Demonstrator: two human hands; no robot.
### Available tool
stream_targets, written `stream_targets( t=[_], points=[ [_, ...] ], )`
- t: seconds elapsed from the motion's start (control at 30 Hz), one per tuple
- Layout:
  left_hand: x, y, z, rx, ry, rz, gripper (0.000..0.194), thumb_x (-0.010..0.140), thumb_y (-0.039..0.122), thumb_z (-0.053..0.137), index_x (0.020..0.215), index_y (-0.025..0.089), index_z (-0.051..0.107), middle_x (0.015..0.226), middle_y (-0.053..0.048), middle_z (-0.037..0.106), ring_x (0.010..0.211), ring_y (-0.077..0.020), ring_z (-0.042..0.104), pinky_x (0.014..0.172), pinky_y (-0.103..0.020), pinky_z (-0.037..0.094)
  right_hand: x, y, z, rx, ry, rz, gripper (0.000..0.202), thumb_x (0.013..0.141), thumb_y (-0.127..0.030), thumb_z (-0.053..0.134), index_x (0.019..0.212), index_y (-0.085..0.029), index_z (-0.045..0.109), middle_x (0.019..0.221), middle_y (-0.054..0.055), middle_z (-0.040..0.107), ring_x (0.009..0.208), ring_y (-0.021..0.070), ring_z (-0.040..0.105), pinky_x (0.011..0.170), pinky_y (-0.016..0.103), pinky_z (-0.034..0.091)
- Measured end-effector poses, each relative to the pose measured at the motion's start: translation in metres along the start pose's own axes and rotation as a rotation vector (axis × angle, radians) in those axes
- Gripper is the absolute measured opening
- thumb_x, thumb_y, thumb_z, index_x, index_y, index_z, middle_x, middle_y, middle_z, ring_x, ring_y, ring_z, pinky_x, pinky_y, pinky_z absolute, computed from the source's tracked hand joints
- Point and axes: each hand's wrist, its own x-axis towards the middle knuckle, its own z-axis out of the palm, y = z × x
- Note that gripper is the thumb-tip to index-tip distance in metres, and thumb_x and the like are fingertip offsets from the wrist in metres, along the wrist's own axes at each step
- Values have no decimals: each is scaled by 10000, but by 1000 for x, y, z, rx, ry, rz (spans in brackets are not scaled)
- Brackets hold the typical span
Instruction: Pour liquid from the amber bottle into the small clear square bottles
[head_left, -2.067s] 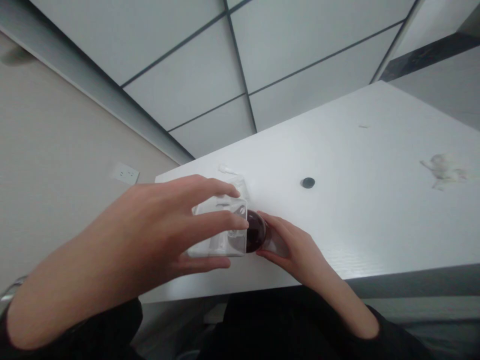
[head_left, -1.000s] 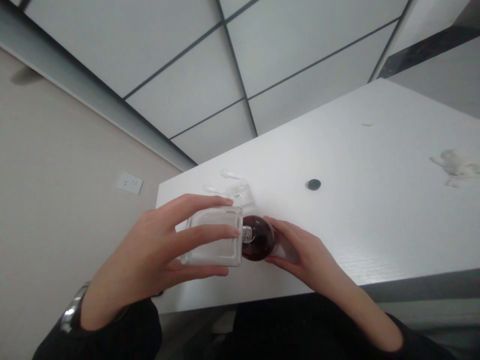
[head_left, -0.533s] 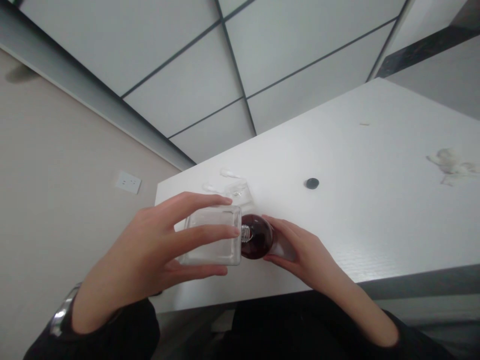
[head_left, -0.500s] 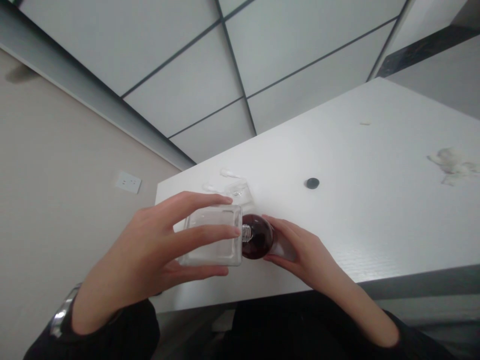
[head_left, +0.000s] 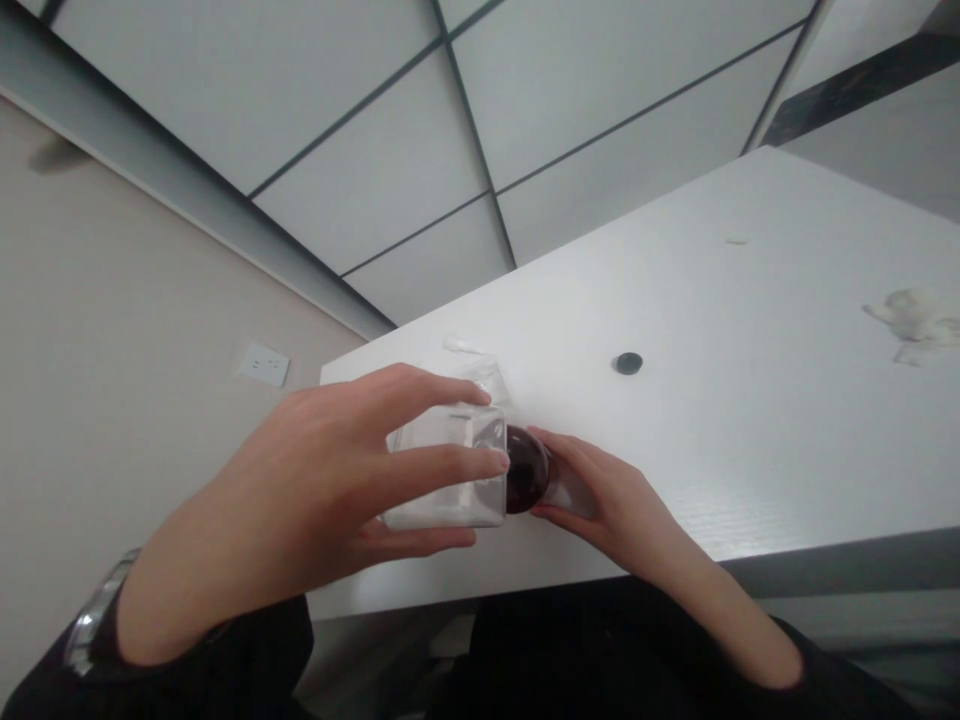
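Note:
My left hand (head_left: 322,480) is wrapped over a clear, square-sided bottle (head_left: 484,502), fingers along its sides. Tipped on its side, this bottle overlaps the left part of a dark reddish-brown round bottle (head_left: 529,468) from my viewpoint. The clear bottle's neck is hidden now, and whether the two bottles touch I cannot tell. My right hand (head_left: 619,500) grips the dark bottle from the right, fingers and thumb on either side. Just beyond my left fingers lies a clear object (head_left: 491,376), partly covered.
A whitish translucent piece (head_left: 463,345) lies near the clear object on the white table (head_left: 690,440). Farther right are a small dark disc (head_left: 628,363), a thin scrap (head_left: 736,241) and a crumpled whitish item (head_left: 919,315). Wall and panels border the table's left and far sides.
My left hand has moved the clear bottle slightly right and turned it, covering more of the dark bottle. The threaded neck seen earlier is now hidden. My right hand has barely moved.

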Motion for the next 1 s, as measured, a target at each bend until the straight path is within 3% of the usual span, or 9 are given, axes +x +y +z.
stream_targets(
  t=[0.4,0.8,1.0],
  points=[
    [20,10,-14,103,-40,134,220,1081,360,549,1185,318,739,1329,-48,743,1087,-254,745,860,-382,631,-1,2,1,18,-18,10,694,947,-364,784,1574,-369,485,1472,63,717,1285,300,737,1043,500,650],
    [37,21,-22,200,-74,200,198,898,379,816,1047,256,774,1097,-65,789,901,-276,744,717,-404,646,0,2,2,9,0,6,712,928,-348,790,1572,-376,488,1463,58,721,1279,304,741,1052,514,648],
    [41,27,-24,216,-80,200,93,939,311,746,967,227,773,1020,-79,782,799,-266,712,677,-409,647,-1,1,2,-3,2,8,699,927,-332,794,1557,-355,491,1468,61,719,1287,296,737,1054,502,646]
  ],
)
